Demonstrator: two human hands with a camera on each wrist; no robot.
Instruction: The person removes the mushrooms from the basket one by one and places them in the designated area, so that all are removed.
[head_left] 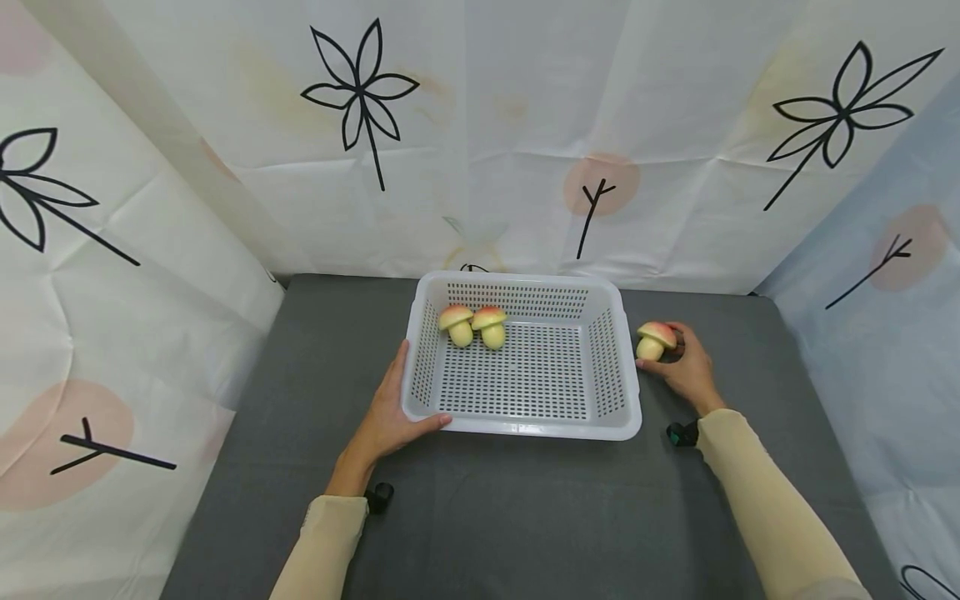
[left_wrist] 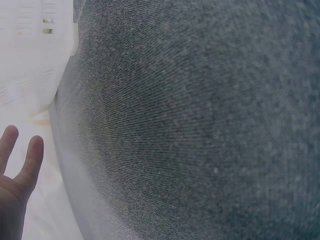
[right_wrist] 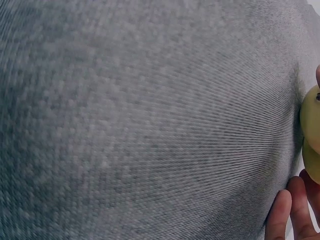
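A white perforated plastic basket (head_left: 517, 427) stands on the dark grey table. Two toy mushrooms, one at the left (head_left: 459, 325) and one beside it (head_left: 491, 327), lie against each other in its back left part; both have yellow stems and red-yellow caps. My left hand (head_left: 393, 417) spans the basket's front left corner, thumb on the front rim, straight fingers along the left side. Just outside the basket's right wall, my right hand (head_left: 686, 367) grips a third toy mushroom (head_left: 655, 340) between thumb and fingers, its cap up. The right wrist view catches only part of that mushroom (right_wrist: 311, 130).
The grey tabletop (head_left: 525, 517) extends in front of the basket and to both sides. White cloth with black plant drawings (head_left: 360, 87) hangs behind the table and at the sides, close to the basket's back rim.
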